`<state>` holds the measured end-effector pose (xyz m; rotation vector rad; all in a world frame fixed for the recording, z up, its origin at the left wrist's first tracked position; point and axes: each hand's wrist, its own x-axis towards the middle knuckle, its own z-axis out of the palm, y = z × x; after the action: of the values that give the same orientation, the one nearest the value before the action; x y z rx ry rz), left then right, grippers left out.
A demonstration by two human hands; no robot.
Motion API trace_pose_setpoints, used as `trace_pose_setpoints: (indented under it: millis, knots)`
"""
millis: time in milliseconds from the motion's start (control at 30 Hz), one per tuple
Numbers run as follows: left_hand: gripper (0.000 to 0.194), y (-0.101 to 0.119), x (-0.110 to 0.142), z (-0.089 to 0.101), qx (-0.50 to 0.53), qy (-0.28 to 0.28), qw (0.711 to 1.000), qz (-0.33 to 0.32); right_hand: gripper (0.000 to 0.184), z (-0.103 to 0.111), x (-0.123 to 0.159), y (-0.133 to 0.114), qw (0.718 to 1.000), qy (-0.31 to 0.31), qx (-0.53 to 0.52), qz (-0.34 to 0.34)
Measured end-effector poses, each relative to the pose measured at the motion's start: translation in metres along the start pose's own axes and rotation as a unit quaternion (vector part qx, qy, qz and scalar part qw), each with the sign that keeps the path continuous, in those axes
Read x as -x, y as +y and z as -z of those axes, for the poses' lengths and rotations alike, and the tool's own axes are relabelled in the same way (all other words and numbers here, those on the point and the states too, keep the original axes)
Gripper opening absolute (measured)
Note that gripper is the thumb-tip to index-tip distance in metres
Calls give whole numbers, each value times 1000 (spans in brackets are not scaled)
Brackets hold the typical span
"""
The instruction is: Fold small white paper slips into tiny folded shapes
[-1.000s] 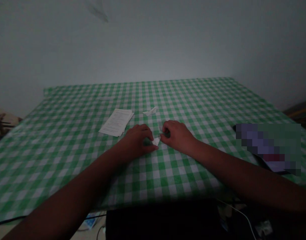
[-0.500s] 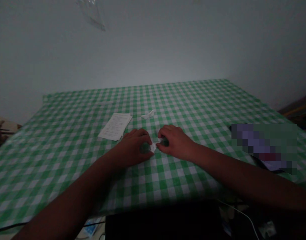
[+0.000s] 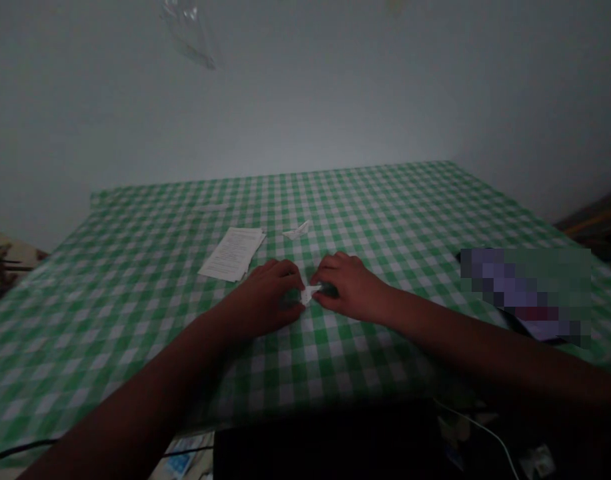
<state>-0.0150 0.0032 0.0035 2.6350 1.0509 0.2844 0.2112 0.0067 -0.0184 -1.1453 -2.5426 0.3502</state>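
Note:
Between my two hands is a small folded piece of white paper (image 3: 308,294), low over the checked tablecloth. My left hand (image 3: 270,297) curves round its left side, thumb and fingertips closed on the paper's edge. From the right, my right hand (image 3: 349,287) pinches the other side between thumb and fingers. Parts of the paper are hidden by the fingertips. Just beyond the hands lies a folded white paper shape (image 3: 296,231) with pointed ends, like a small paper boat. Left of it rests a stack of printed paper sheets (image 3: 232,254).
A green and white checked tablecloth (image 3: 385,213) covers the table, which meets a pale wall (image 3: 325,87). At the right lies a dark-edged flat object (image 3: 530,327), mostly pixelated. A clear plastic bag (image 3: 190,33) hangs on the wall. Cables (image 3: 485,430) run below the front edge.
My right hand's fingers have closed in toward the left hand, and the folded paper shows slightly more between them. The view has shifted a little.

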Motion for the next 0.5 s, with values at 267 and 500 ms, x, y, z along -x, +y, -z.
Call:
trace_pose_setpoints:
  millis: [267, 500]
  knots:
    - [23, -5, 0, -1, 20, 7, 1000, -17, 21, 0, 0, 0, 1000, -11, 5, 6]
    - [21, -10, -7, -3, 27, 23, 999, -23, 19, -1, -1, -3, 1000, -8, 0, 6]
